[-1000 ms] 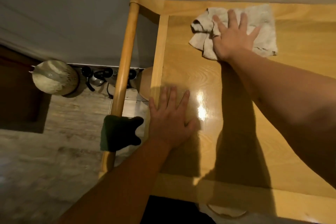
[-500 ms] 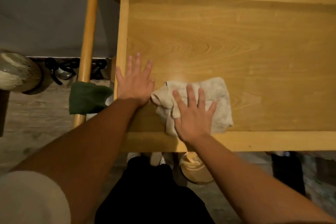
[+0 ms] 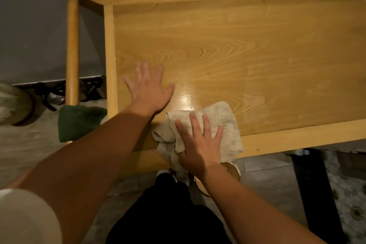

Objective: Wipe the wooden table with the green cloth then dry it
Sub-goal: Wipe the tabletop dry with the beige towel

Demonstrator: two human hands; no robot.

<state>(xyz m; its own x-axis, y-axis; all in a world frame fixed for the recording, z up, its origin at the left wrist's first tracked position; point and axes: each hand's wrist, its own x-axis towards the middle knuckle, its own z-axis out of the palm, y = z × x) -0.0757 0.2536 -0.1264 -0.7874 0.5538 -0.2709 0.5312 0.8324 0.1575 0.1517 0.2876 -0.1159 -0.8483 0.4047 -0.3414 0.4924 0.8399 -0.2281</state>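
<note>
A pale beige cloth (image 3: 225, 123) lies crumpled at the near edge of the wooden table (image 3: 247, 49), partly hanging over the front rim. My right hand (image 3: 200, 142) presses flat on it with fingers spread. My left hand (image 3: 150, 91) rests flat on the bare tabletop just left of the cloth, fingers straight. The green cloth (image 3: 79, 123) hangs over the round wooden rail (image 3: 72, 51) at the table's left side, apart from both hands.
A raised wooden rim runs around the tabletop. A grey wall stands behind and to the left. On the floor at left sit a round pale object (image 3: 11, 105) and dark items. A dark post (image 3: 315, 194) stands at the lower right.
My right hand drew the beige cloth from the far left of the table to the near edge, then slightly right. My left hand stayed flat on the table, now further in from the left rim.
</note>
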